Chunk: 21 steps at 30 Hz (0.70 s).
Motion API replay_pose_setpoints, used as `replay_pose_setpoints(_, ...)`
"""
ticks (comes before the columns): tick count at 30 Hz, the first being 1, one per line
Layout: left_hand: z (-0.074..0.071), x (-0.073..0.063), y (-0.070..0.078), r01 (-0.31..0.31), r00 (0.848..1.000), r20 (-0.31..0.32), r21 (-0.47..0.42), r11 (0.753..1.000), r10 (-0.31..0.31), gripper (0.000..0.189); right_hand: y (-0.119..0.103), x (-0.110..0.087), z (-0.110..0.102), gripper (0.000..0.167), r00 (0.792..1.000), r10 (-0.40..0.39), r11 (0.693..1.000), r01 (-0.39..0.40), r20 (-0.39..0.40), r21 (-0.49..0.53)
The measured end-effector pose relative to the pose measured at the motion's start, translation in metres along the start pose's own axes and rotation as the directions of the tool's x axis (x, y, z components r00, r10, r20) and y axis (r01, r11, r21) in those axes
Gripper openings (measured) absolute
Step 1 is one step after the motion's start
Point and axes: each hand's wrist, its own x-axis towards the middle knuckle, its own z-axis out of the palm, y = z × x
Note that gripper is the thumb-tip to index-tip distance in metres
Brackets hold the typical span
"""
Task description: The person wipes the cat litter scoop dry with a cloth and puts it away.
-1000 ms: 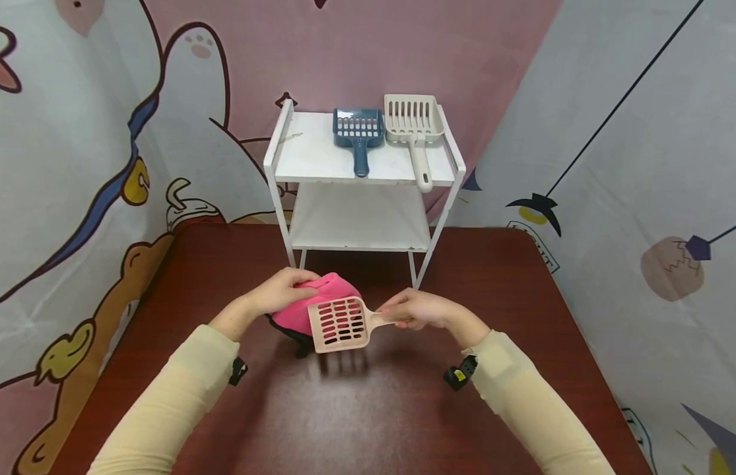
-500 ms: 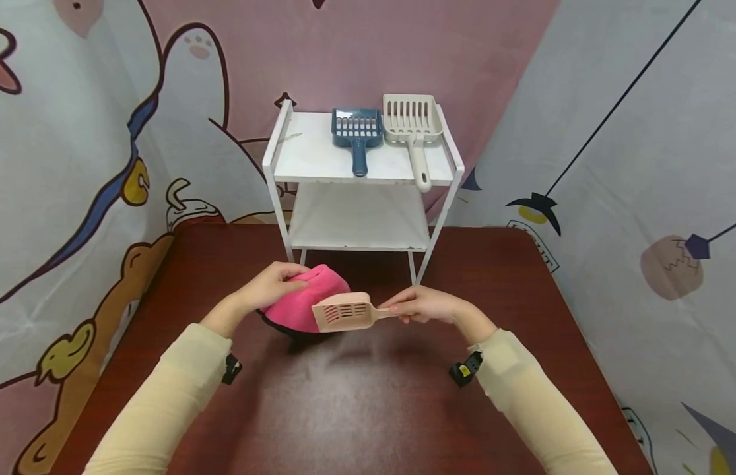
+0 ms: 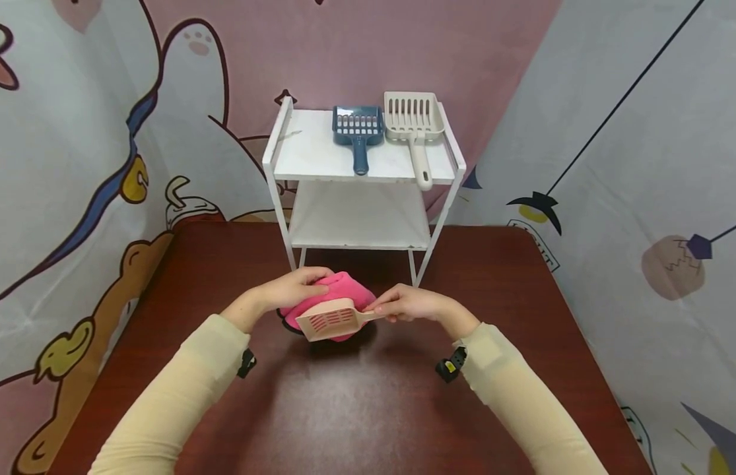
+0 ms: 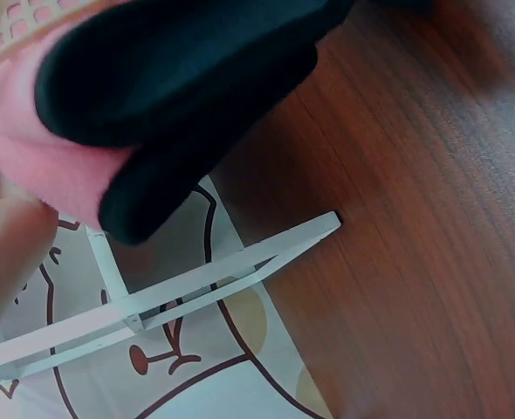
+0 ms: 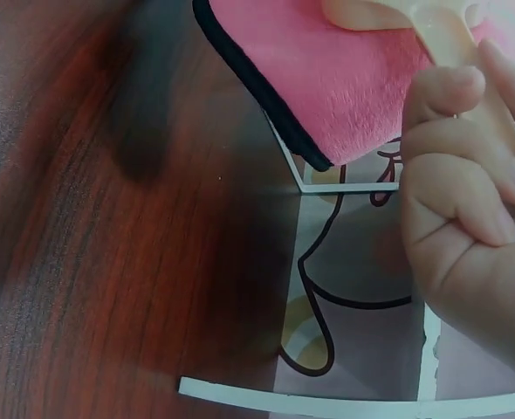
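My right hand (image 3: pixel 410 303) grips the handle of a pale peach slotted litter scoop (image 3: pixel 331 322), held tilted above the table. Behind and against the scoop, my left hand (image 3: pixel 292 290) holds a bunched pink cloth (image 3: pixel 344 287) with dark edging. In the left wrist view the cloth's black trim (image 4: pixel 170 78) hangs in folds below the fingers, most of which are out of sight. Fingers (image 5: pixel 454 192) curl round the scoop handle (image 5: pixel 454 39) in the right wrist view, and the pink cloth (image 5: pixel 327 87) spreads beside it.
A white two-tier rack (image 3: pixel 358 211) stands at the back of the dark brown table (image 3: pixel 338 415). On its top shelf lie a blue scoop (image 3: pixel 358 135) and an off-white scoop (image 3: pixel 416 132), whose handle overhangs the front edge. Patterned curtains surround the table.
The scoop first tips to a steeper angle, then shifts slightly left. My left hand moves left, then back right with the cloth, which now shows on both sides behind the scoop.
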Motion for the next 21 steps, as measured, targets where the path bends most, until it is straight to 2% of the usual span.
replay_pose_setpoints(7,-0.003,-0.002,-0.001,0.000,1.000,0.013,-0.078,0.997,0.001,0.026,-0.001,-0.004,-0.003,0.032,1.000,-0.028,0.998,0.027,0.012,0.057)
replay_pose_setpoints(13,-0.004,-0.004,-0.002,0.006,1.000,0.023,-0.100,0.995,-0.004,0.028,-0.001,-0.008,-0.006,0.033,0.999,-0.043,0.998,0.043,0.016,0.054)
replay_pose_setpoints(21,-0.005,-0.007,0.002,0.035,0.999,-0.002,-0.112,0.993,-0.035,0.027,0.000,-0.014,-0.009,0.033,0.998,-0.066,0.994,0.065,0.011,0.084)
